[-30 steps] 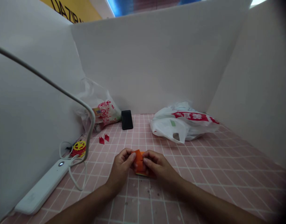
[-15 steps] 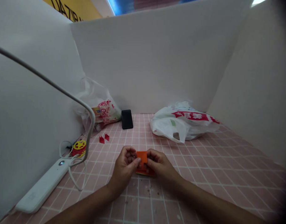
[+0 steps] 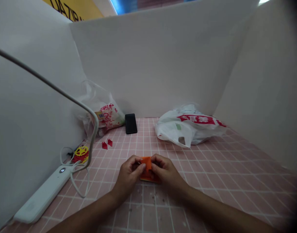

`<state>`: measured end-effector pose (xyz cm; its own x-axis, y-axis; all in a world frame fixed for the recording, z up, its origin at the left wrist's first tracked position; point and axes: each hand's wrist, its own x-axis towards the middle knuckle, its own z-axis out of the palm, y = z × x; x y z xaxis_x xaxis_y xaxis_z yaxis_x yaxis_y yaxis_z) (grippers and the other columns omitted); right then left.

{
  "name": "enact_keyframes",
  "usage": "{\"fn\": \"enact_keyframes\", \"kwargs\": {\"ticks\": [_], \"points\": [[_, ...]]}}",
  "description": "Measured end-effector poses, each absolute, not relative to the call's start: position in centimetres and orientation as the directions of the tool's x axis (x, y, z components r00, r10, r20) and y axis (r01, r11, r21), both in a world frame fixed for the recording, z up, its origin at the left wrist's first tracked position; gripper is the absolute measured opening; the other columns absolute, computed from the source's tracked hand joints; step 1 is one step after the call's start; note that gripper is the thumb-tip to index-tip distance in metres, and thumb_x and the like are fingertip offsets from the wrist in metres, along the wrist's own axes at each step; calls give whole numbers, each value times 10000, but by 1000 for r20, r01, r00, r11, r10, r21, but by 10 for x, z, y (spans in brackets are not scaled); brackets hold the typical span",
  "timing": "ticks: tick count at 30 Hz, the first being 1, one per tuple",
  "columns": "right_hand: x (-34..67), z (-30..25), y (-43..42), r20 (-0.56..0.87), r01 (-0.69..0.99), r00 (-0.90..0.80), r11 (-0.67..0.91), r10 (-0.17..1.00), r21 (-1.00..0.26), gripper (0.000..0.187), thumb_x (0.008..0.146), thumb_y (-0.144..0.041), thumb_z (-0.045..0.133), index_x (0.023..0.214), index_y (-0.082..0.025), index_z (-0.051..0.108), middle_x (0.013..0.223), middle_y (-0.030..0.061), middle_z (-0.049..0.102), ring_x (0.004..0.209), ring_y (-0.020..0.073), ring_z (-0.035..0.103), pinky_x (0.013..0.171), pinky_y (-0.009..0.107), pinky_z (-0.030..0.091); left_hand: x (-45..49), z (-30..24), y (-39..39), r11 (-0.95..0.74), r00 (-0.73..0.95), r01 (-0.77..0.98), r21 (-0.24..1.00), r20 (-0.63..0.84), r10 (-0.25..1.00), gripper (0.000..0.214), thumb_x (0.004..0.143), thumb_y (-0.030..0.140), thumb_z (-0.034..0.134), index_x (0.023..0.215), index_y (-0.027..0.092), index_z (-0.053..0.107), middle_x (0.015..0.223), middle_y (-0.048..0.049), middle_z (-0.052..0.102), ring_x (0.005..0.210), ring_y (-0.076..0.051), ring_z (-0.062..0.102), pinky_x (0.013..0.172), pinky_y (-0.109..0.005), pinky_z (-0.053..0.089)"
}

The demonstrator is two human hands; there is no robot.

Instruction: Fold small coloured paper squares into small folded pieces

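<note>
A small folded piece of orange paper (image 3: 146,160) is held upright between my two hands, low in the middle of the view. My left hand (image 3: 131,170) pinches its left edge between thumb and fingers. On the other edge, my right hand (image 3: 164,166) pinches it the same way. Right below lies a stack of orange paper (image 3: 148,177) on the pink tiled tabletop, partly covered by my fingers. Two small red folded paper pieces (image 3: 107,143) rest further off to the left.
A black phone (image 3: 131,123) lies near the back wall. White plastic bags stand at the back left (image 3: 109,116) and back right (image 3: 189,126). On the left are a white power strip (image 3: 44,194), yellow gears (image 3: 81,151) and a looping grey cable (image 3: 53,86).
My fingers have shifted slightly on the orange paper, the right hand's moving up its edge. The whole view has moved a little; other things stay where they were.
</note>
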<state>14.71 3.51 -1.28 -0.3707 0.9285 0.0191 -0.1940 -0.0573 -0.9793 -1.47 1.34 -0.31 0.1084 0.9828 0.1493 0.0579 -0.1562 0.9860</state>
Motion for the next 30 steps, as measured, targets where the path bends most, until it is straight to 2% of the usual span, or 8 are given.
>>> {"fn": "enact_keyframes", "kwargs": {"ticks": [4, 9, 15, 17, 20, 24, 30], "points": [[149, -13, 36, 130, -136, -355, 86, 926, -987, 165, 786, -341, 642, 743, -193, 583, 661, -25, 528, 608, 124, 471, 558, 240, 363, -16, -1, 14, -254, 110, 214, 943, 235, 966, 118, 838, 267, 619, 773, 168, 629, 807, -21, 568, 755, -162, 547, 701, -266, 441], [148, -14, 35, 127, -131, -351, 86, 928, -988, 170, 800, -345, 642, 767, -192, 577, 735, -3, 570, 662, 136, 510, 605, 251, 408, -14, -1, 13, -265, 152, 226, 937, 235, 960, 75, 843, 243, 591, 827, 181, 628, 852, -35, 592, 792, -175, 578, 722, -276, 465], [147, -12, 31, 170, -95, -362, 145, 916, -985, 125, 831, -314, 602, 793, -195, 598, 775, 10, 601, 719, 155, 552, 656, 268, 436, -14, 0, 11, -313, 130, 303, 900, 287, 949, 76, 812, 183, 581, 805, 190, 656, 1073, -85, 608, 976, -217, 601, 724, -271, 495], [148, -9, 30, 206, -43, -357, 204, 911, -978, 84, 834, -262, 578, 789, -195, 598, 782, 11, 609, 735, 157, 559, 675, 271, 432, -14, 2, 11, -353, 108, 370, 859, 338, 935, 72, 793, 164, 596, 796, 190, 663, 1035, -77, 600, 916, -202, 596, 720, -274, 486], [149, -6, 28, 249, 56, -337, 283, 908, -958, 82, 835, -199, 543, 761, -196, 577, 738, -1, 589, 699, 148, 537, 657, 266, 408, -15, 3, 11, -398, 117, 443, 803, 389, 914, 59, 790, 159, 606, 754, 188, 644, 858, -41, 584, 781, -176, 558, 707, -279, 452], [149, -6, 26, 262, 134, -339, 322, 904, -937, 97, 843, -175, 525, 755, -190, 565, 722, 0, 580, 681, 148, 523, 640, 270, 397, -16, 1, 10, -310, 158, 354, 882, 270, 950, 74, 839, 231, 569, 823, 183, 622, 800, -32, 607, 755, -180, 573, 716, -294, 454], [149, -5, 26, 278, 89, -346, 326, 896, -941, 87, 829, -155, 536, 764, -193, 579, 746, -2, 600, 701, 146, 546, 657, 263, 409, -16, 0, 11, -204, 126, 224, 953, 179, 976, 150, 797, 282, 635, 907, 184, 609, 845, -35, 638, 770, -183, 603, 724, -291, 475]]}}
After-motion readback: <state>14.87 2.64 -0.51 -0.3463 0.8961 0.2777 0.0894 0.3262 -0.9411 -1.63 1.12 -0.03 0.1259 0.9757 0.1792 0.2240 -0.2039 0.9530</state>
